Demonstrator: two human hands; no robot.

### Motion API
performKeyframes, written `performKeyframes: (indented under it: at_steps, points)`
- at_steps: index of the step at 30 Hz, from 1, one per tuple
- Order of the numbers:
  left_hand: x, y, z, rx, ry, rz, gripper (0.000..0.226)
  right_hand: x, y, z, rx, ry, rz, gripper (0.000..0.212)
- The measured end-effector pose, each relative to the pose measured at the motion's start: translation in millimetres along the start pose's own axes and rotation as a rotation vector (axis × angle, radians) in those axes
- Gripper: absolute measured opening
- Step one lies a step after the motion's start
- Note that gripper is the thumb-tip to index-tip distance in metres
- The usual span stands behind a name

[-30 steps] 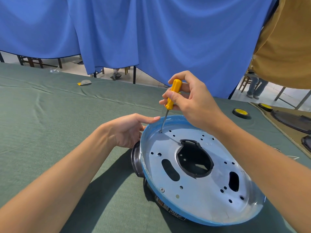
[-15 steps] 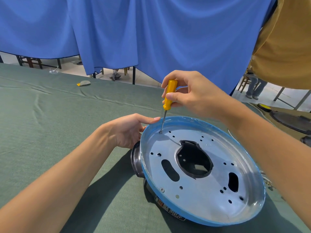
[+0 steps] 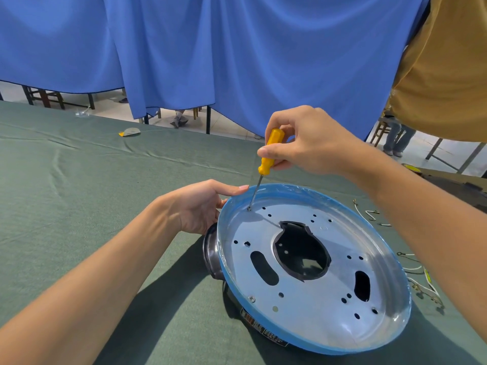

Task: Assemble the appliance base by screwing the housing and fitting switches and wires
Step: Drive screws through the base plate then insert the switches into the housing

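As the right grip [image 3: 311, 143] pinches a yellow screwdriver [image 3: 270, 154], tip down inside the metal housing [image 3: 329, 299], left grip [image 3: 200, 206] touches its rim with straight fingers, housing tilted on the green bench [image 3: 79, 206].

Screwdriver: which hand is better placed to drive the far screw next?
Right: the right hand grips the yellow screwdriver, its tip on the screw; the left hand rests against the housing rim.
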State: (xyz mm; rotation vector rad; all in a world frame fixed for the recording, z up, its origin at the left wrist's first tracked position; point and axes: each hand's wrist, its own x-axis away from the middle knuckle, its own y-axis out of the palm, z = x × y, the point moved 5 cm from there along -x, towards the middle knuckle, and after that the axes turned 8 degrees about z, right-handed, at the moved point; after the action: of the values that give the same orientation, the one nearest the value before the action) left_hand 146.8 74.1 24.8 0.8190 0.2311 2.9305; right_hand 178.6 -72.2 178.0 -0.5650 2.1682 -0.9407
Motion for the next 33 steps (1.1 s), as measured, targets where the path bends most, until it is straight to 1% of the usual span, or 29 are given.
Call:
performKeyframes:
  at_steps: [3,6,8,10,12,13,15,16,18,20,22,23,25,27,28,30,31,33]
  points:
    - [-0.6,-0.9,-0.5,-0.002,0.003,0.003,0.069,-2.5,2.7,-3.7,0.131,0.007,0.053,0.026]
    - [-0.1,-0.4,-1.2,-0.011,-0.003,-0.015,0.070,-5.1,8.1,-3.5,0.350,0.003,0.105,0.032]
    - [0.3,-0.5,-0.8,-0.014,0.005,-0.021,0.068,-6.4,10.0,-0.1,0.418,0.059,0.057,0.036]
    - [0.0,-0.8,-0.2,-0.014,0.014,-0.021,0.067,-6.5,9.4,1.1,0.485,0.094,-0.066,0.035]
    - [-0.1,-0.7,-0.2,-0.016,0.012,-0.017,0.069,-7.4,8.8,-6.1,0.476,0.030,-0.136,0.022]
    - [0.0,-0.2,-0.2,-0.014,0.008,-0.019,0.071,-8.0,10.2,-12.0,0.459,-0.035,-0.135,0.016]
    - [0.3,0.3,-0.3,-0.007,0.006,-0.018,0.072,-9.0,16.4,-21.0,0.468,-0.124,-0.101,0.012]
    - [0.6,-0.1,-0.2,-0.008,0.009,-0.014,0.071,-10.5,19.6,-21.9,0.500,-0.122,-0.078,0.013]
    - [0.9,-0.4,-0.2,-0.010,0.010,-0.010,0.071,-14.6,21.8,-20.0,0.581,-0.051,-0.089,0.025]
    - [1.4,0.1,-0.9,-0.006,-0.001,-0.013,0.072,-15.9,18.0,-19.2,0.621,0.049,-0.203,0.035]
    - [1.9,0.0,-1.1,-0.003,-0.003,-0.010,0.073,-14.8,15.7,-24.8,0.631,0.064,-0.299,0.029]
    - [1.8,0.1,-0.9,-0.004,-0.001,-0.008,0.072,-15.2,16.3,-27.6,0.630,0.037,-0.297,0.024]
    - [2.0,0.8,-0.5,-0.008,0.004,-0.005,0.071,-17.8,20.7,-28.7,0.619,0.002,-0.206,0.016]
    - [2.8,1.5,-0.1,-0.008,0.006,0.001,0.069,-19.8,23.9,-25.3,0.620,0.049,-0.133,0.017]
    - [3.1,1.6,-0.1,-0.004,0.003,0.002,0.068,-20.6,23.9,-24.1,0.629,0.076,-0.144,0.021]
    - [3.7,1.7,-0.4,0.003,-0.005,-0.001,0.070,-20.4,19.9,-24.3,0.651,0.123,-0.252,0.039]
    - [4.1,1.9,-0.8,0.006,-0.012,-0.006,0.072,-19.3,16.8,-25.7,0.660,0.138,-0.309,0.045]
    - [4.5,3.0,-1.0,0.023,-0.019,-0.019,0.076,-17.1,13.3,-30.5,0.665,0.103,-0.355,0.041]
